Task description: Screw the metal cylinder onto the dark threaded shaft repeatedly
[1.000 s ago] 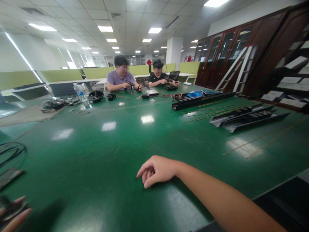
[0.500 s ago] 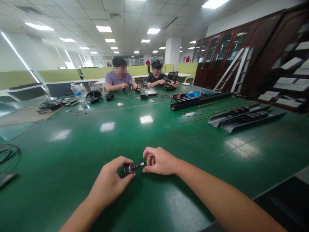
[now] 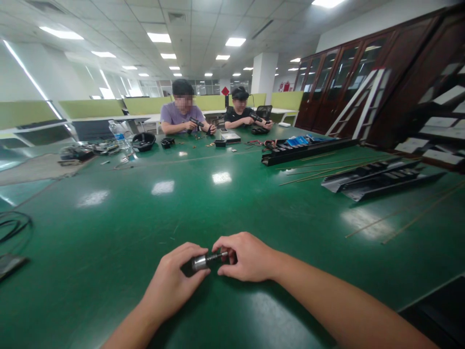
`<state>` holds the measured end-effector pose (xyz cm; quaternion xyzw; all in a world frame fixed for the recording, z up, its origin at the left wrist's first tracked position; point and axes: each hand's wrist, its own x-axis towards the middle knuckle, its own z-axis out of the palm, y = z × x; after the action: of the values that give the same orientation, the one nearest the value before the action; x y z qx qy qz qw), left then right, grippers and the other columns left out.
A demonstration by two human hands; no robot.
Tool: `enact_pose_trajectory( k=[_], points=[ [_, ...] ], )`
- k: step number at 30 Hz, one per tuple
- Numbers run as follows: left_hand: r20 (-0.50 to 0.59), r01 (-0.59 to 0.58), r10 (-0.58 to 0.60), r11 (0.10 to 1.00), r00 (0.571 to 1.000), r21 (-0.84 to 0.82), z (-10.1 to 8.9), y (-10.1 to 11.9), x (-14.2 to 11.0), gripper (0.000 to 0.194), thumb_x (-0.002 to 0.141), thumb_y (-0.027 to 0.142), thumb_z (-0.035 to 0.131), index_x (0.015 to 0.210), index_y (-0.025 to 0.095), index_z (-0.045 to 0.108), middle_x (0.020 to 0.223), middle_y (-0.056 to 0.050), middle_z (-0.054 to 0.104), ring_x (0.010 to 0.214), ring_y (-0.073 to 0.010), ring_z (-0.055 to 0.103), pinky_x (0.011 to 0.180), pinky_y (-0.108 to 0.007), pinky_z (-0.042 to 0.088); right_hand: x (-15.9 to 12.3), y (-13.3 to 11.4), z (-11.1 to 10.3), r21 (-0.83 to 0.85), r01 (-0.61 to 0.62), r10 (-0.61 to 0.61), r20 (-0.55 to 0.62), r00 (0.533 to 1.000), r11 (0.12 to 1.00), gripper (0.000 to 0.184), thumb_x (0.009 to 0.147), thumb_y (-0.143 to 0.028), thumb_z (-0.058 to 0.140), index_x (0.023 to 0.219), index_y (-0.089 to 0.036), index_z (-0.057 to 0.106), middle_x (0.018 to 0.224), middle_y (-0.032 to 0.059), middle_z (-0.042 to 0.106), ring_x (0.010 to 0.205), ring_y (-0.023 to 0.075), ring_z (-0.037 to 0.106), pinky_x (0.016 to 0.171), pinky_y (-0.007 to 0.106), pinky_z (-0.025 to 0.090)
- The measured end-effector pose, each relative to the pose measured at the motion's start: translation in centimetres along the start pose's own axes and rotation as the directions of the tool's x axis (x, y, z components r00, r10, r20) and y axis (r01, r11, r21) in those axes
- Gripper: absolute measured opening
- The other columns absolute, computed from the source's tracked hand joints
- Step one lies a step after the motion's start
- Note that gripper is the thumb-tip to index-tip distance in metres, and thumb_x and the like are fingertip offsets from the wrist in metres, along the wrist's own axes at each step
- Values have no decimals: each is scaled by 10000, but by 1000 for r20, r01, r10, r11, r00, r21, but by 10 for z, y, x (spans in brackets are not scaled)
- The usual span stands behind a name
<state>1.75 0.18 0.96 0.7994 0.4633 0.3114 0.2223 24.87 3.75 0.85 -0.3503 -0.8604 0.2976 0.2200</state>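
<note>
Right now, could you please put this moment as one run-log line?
left hand: holding metal cylinder | right hand: curled at its thin shaft, contact unclear | below: green table

The surface [image 3: 145, 218] looks smooth and glossy; over it, a shiny metal cylinder [image 3: 199, 263]; beyond it, wooden cabinets [image 3: 336, 106].

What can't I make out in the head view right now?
Metal part in left hand, head view: fine detail too small.
Whether right hand touches the shaft, head view: screened by the hand.
Black cable, head view: cut off by left edge.
Scattered bits, head view: too small.
</note>
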Motion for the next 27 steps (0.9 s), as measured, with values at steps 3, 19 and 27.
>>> enact_pose_trajectory(
  k=[3, 19, 27],
  points=[
    [51, -4, 7, 998, 999, -60, 2, 0, 0, 233, 805, 165, 685, 1018, 259, 673, 996, -14, 682, 923, -174, 648, 836, -283, 512, 0, 0, 1, 13, 10, -10, 14, 1000, 1000, 367, 744, -321, 737, 1092, -238, 655, 853, 0, 704, 715, 152, 637, 668, 243, 441],
    [19, 34, -35, 999, 999, 26, 7, -7, -3, 350, 767, 213, 738, 1094, 300, 652, 1014, 32, 712, 921, -163, 670, 845, -279, 511, -3, -3, 3, -68, 61, -61, 9, 998, 996, 283, 749, -296, 727, 1016, -218, 674, 795, -6, 687, 677, 136, 614, 645, 228, 428],
    [-25, 21, -20, 998, 999, 54, 9, -4, -4, 215, 773, 268, 748, 979, 274, 687, 928, 37, 730, 848, -153, 685, 782, -253, 522, -1, 3, 7, -108, 160, -161, 1, 987, 981, 216, 807, -289, 662, 994, -190, 702, 855, 31, 715, 768, 163, 638, 709, 246, 450]
  ],
)
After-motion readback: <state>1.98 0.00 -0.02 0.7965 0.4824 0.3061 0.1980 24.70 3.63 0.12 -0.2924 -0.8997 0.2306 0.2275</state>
